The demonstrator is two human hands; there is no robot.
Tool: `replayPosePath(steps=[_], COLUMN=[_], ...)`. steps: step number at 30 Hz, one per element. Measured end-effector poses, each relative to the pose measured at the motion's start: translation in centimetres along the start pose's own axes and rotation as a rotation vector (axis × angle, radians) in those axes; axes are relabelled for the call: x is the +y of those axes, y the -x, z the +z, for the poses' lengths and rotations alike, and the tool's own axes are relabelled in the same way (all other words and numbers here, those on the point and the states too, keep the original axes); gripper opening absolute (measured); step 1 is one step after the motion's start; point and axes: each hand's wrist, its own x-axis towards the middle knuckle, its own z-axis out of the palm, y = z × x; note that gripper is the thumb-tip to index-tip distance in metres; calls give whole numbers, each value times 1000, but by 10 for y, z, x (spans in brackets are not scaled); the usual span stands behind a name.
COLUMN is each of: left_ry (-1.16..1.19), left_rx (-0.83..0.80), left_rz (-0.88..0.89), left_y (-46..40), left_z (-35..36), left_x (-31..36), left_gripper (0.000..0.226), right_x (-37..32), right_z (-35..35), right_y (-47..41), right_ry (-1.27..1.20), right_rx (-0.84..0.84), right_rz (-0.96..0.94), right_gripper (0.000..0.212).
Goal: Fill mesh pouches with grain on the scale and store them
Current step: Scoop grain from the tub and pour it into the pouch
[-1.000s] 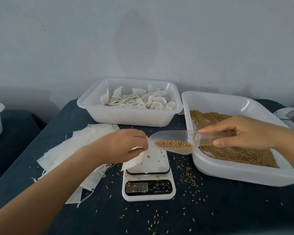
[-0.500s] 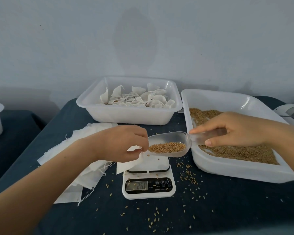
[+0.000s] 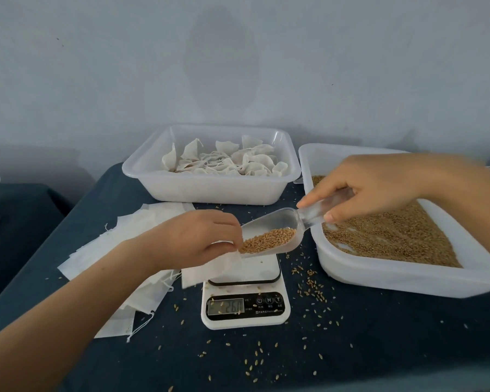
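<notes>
Tilting scoop (image 3: 269,236) meets pouch (image 3: 210,267) at left hand (image 3: 198,239).

Golden-brown grain (image 3: 269,241) fills a clear scoop (image 3: 277,230). The pouch (image 3: 210,268) is white, as are the trays (image 3: 210,190) and scale (image 3: 245,321); the counter (image 3: 379,335) is dark blue.

Your dark blue table (image 3: 379,335) carries the scale (image 3: 245,309) at center, 2 white tubs at 12 (image 3: 210,190) and 3 o'clock (image 3: 393,275), empty pouches (image 3: 119,244) at 9, and scattered grains (image 3: 311,290).
</notes>
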Motion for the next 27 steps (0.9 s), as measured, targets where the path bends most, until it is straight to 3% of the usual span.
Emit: replayPosePath(steps=[5,9,27], left_ry=[-14,5,-7], left_rx=[-7,-7,56], left_rz=[-7,-11,24], left_y=[4,5,1], left_z=[-3,-4,4], left_x=[0,-1,0], left_gripper=[22,10,18], right_x=[-7,-12,-24], right_z=[-8,-10,-33], right_y=[-5,-5,-7], right_ry=[58,61,132], right_rx=[-7,-30,-91], right_rz=[30,43,41], right_gripper=[38,39,33])
